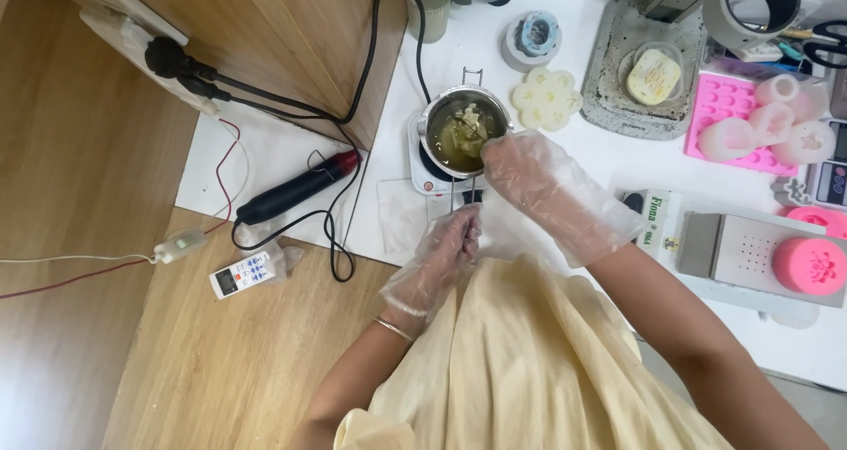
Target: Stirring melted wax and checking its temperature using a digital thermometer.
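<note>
metal pot (463, 132): yellowish melt, lumps | left hand (445, 247) grips handle | right hand (529, 172) perhaps stirring, grip unclear

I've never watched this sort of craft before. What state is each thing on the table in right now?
Metal pot: on small white hotplate, part-melted yellowish lumps inside.
Left hand: gloved, gripping the pot handle.
Right hand: gloved, at the pot's rim.
Black heat tool: lying on its side, cord attached.
Pink tray mould: loose moulds piled on it.

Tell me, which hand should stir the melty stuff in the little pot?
Probably the right hand: it is already over the pot, at the stick in the melt. The left hand grips the pot's handle, steadying it on the small hotplate.
</note>
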